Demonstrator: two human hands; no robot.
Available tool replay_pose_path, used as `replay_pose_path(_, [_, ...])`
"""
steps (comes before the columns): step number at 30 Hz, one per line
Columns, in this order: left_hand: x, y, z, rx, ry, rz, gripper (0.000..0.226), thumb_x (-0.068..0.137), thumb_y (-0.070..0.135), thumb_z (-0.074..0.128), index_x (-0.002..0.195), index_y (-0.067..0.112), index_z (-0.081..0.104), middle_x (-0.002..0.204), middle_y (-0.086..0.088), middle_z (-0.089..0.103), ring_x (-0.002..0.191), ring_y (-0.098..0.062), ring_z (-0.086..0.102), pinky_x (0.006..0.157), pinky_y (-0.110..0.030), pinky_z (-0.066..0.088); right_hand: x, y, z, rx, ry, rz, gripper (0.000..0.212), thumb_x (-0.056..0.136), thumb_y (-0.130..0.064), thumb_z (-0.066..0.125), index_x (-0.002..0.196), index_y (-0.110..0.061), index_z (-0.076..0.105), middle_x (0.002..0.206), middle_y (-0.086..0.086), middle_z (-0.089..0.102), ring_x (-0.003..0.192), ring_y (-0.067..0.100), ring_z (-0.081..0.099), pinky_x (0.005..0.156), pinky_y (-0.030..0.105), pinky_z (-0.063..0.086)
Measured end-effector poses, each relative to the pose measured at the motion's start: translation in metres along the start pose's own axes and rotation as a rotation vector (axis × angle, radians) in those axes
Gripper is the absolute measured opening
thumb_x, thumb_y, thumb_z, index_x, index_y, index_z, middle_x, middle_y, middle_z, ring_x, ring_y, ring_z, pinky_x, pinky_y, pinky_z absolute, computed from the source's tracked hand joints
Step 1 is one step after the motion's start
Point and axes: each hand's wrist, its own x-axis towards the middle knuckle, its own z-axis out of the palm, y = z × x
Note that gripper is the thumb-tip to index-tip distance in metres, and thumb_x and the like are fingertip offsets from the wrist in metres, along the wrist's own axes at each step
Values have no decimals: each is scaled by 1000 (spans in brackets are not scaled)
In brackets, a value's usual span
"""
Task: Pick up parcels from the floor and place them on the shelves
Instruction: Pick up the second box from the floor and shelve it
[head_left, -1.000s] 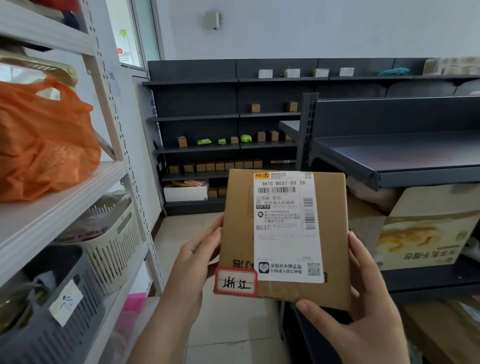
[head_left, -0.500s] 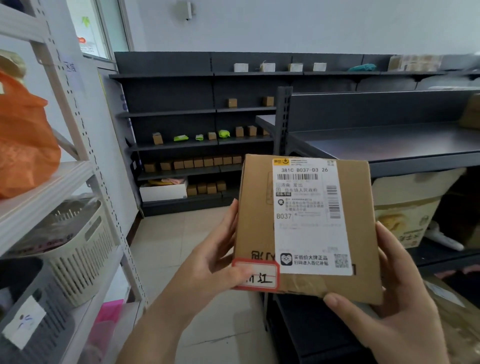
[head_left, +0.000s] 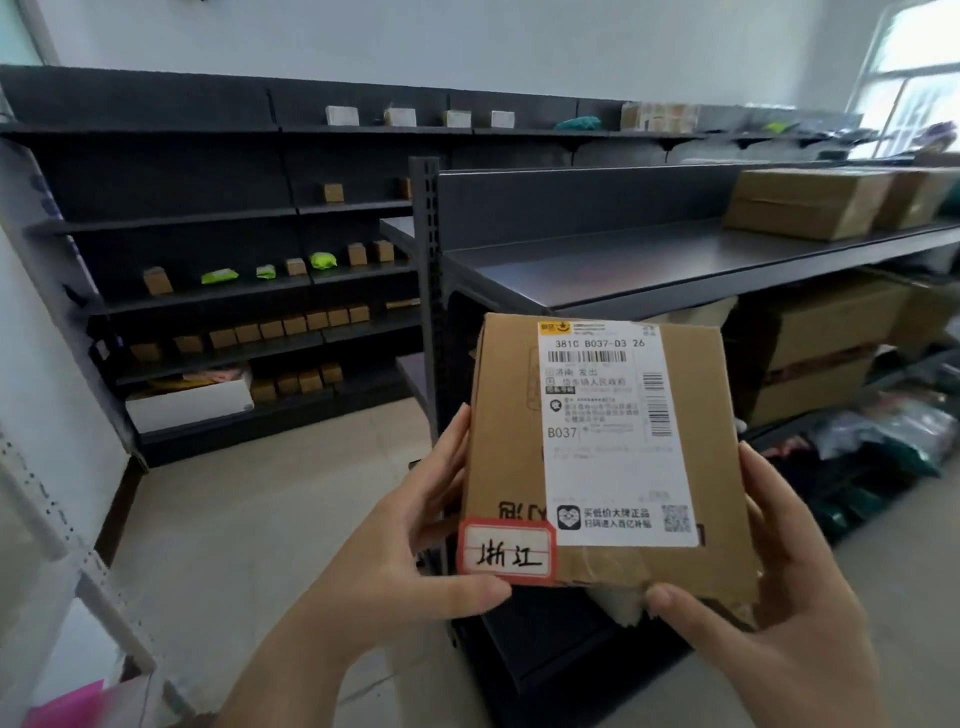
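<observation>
The brown cardboard parcel (head_left: 608, 452), bearing a white printed shipping label and a red-bordered handwritten sticker (head_left: 506, 555), was held upright at chest height with its label side toward the camera, apparently so its destination could be read before shelving. The left hand (head_left: 415, 561) pinched its lower left corner while the right hand (head_left: 769, 587) clamped its right edge, thumb at the torn bottom flap. Just beyond it, the dark grey metal shelf (head_left: 623, 265) carried two larger brown cardboard boxes (head_left: 810, 202) at its far right end, with more cartons on the tier below.
</observation>
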Motion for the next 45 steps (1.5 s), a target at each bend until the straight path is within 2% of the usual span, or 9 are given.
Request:
replay_pose_path(5, [26,-8,24,-3,-93,24,113,52,31,83,136,58,12,143,26,40,128,0,44,107,-36,40,-5,1,-26,-78,76,19,102,29,-68,79,124,-57,43,121,-25,59,112,-5,55,77,12,52])
replay_pose_path(9, [51,-11,44,-42,-186,38,117,50,27,84,139,53,12,142,23,43,124,2,48,99,-22,46,-7,3,-48,-92,122,42,106,29,-65,81,126,-50,43,118,-28,60,106,-6,58,75,10,52])
replay_pose_path(13, [70,-12,58,-105,-240,62,113,51,17,83,137,51,18,136,25,49,122,2,51,89,-14,47,-6,5,-61,-149,146,55,100,31,-64,81,122,-62,39,118,-31,57,107,-6,58,77,8,50])
replay_pose_path(21, [113,-9,99,-153,-255,80,103,46,22,84,127,57,31,129,28,54,119,1,53,91,-18,49,10,20,-108,-188,204,69,101,33,-63,81,126,-51,43,122,-17,61,115,5,56,88,22,51])
replay_pose_path(27, [141,-3,139,-135,-242,71,101,45,27,85,126,58,33,125,29,56,117,4,54,88,-16,50,21,33,-154,-195,221,105,99,30,-53,84,121,-57,44,120,-19,63,116,5,56,89,23,51])
replay_pose_path(31, [160,1,173,-121,-252,52,105,37,38,88,125,61,35,127,28,55,118,2,54,97,-27,48,29,39,-189,-191,228,108,96,27,-64,81,116,-63,45,118,-21,63,115,4,56,87,25,52])
replay_pose_path(36, [183,6,215,-123,-247,42,93,32,43,89,106,73,41,121,33,56,113,4,56,99,-32,45,36,49,-233,-244,293,117,91,33,-38,83,111,-64,47,112,-27,63,109,0,57,75,7,50])
replay_pose_path(40, [203,8,238,-123,-270,36,92,36,42,87,111,70,40,124,30,57,115,3,55,103,-37,43,42,56,-255,-256,345,161,92,34,-28,90,107,-65,49,105,-29,65,105,0,58,72,5,49])
replay_pose_path(45, [240,8,262,-104,-320,36,89,43,39,83,110,70,35,115,37,57,107,16,53,92,-20,45,58,70,-280,-243,406,190,92,40,-9,88,107,-61,51,101,-29,67,97,-2,62,69,7,50])
